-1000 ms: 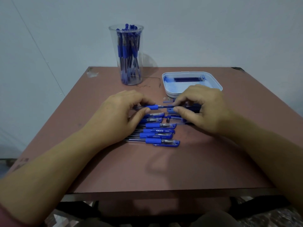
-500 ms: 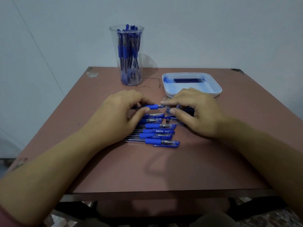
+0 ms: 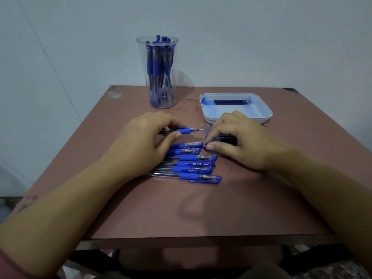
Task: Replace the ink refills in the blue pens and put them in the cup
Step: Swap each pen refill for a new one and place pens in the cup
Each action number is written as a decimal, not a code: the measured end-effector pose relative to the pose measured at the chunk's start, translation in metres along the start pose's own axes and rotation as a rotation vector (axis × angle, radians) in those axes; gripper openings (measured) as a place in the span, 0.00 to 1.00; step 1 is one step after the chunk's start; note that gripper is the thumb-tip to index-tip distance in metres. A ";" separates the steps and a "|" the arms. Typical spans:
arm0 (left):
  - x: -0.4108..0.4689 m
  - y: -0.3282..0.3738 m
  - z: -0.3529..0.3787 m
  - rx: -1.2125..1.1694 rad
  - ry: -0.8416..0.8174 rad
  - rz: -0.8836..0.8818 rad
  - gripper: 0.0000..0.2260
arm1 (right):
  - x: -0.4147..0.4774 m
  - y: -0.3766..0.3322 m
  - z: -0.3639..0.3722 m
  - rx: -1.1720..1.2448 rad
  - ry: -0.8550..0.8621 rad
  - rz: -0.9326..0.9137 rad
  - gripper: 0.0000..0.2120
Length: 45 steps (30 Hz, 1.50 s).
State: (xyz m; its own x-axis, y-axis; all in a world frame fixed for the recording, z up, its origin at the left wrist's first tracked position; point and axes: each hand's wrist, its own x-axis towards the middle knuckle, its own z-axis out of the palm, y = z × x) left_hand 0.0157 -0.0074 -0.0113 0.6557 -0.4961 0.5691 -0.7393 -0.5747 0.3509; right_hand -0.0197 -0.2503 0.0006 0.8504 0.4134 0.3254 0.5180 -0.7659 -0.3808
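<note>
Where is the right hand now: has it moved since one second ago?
Yes, slightly. Against the white tray, the right hand has shifted left, nearer the tip of the pen that the left hand holds.

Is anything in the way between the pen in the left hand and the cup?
Nothing visible. Bare table lies between the pen held by the left hand and the cup behind it; the tray sits off to the right.

Dim, bluish light leaves a soft shadow on the middle of the desk (image 3: 201, 214); the cup (image 3: 157, 77) at its far edge faintly shades the wall (image 3: 261, 47). Detail is smeared, with wide-angle stretch past the desk's near corners.
</note>
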 end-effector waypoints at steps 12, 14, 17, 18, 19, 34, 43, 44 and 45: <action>0.000 0.004 0.003 -0.052 0.001 0.015 0.08 | -0.002 -0.009 0.007 0.328 0.239 0.065 0.13; -0.001 0.004 0.004 -0.055 -0.008 0.019 0.10 | -0.001 -0.010 0.008 0.329 0.245 0.061 0.12; 0.000 0.005 0.004 -0.061 -0.010 0.025 0.10 | -0.001 -0.011 0.010 0.303 0.268 0.035 0.13; 0.000 0.006 0.004 -0.058 -0.008 0.029 0.10 | -0.001 -0.011 0.010 0.278 0.273 0.019 0.13; 0.000 0.006 0.004 -0.052 -0.006 0.035 0.10 | 0.000 -0.011 0.011 0.252 0.275 0.008 0.11; 0.000 0.008 0.003 -0.041 0.000 0.070 0.10 | 0.002 -0.002 0.014 -0.050 0.295 -0.146 0.14; -0.001 0.010 0.002 -0.034 -0.001 0.073 0.09 | 0.003 -0.003 0.014 -0.102 0.278 -0.185 0.12; -0.001 0.009 0.002 -0.026 -0.003 0.076 0.09 | 0.002 -0.004 0.014 -0.092 0.269 -0.164 0.14; -0.001 0.010 0.002 -0.016 -0.003 0.080 0.09 | 0.001 -0.005 0.014 -0.068 0.262 -0.135 0.16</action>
State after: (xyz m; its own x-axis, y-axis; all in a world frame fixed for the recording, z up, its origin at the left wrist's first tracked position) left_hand 0.0084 -0.0139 -0.0100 0.5950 -0.5418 0.5936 -0.7916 -0.5227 0.3164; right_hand -0.0202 -0.2397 -0.0091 0.7168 0.3798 0.5848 0.6102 -0.7474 -0.2627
